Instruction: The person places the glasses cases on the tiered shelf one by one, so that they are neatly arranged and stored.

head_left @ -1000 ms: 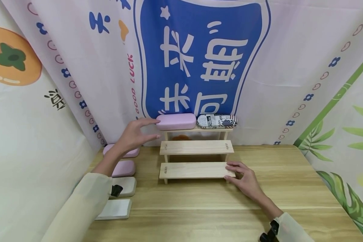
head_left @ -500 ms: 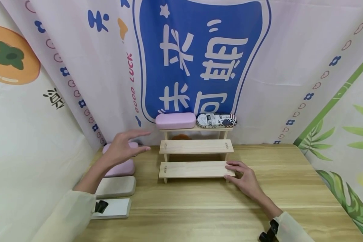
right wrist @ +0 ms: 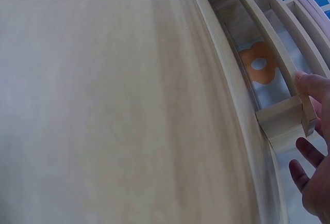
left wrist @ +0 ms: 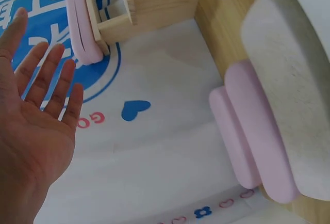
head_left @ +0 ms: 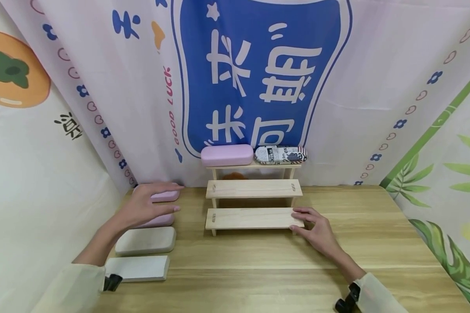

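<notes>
My left hand (head_left: 141,206) hovers with thumb and fingers spread over two pink glasses cases (head_left: 166,196) at the table's left side, partly hiding them. It holds nothing, and its palm shows in the left wrist view. With thumb at the front edge and fingers on top, my right hand (head_left: 316,230) grips the right end of the lowest step of a three-step wooden stand (head_left: 250,218). On the stand's top step, a pink glasses case (head_left: 227,155) lies left of a newspaper-print glasses case (head_left: 280,155). Both lower steps are bare.
Nearer the front left lie a grey-beige glasses case (head_left: 146,241) and a flat white box (head_left: 142,268), in line with the pink cases. A printed curtain (head_left: 337,130) hangs right behind the stand, and cloth walls flank the wooden table (head_left: 258,278).
My left hand has drawn away from the pink case on the top step, moving left and down to above the cases on the table. The right hand stays at the stand.
</notes>
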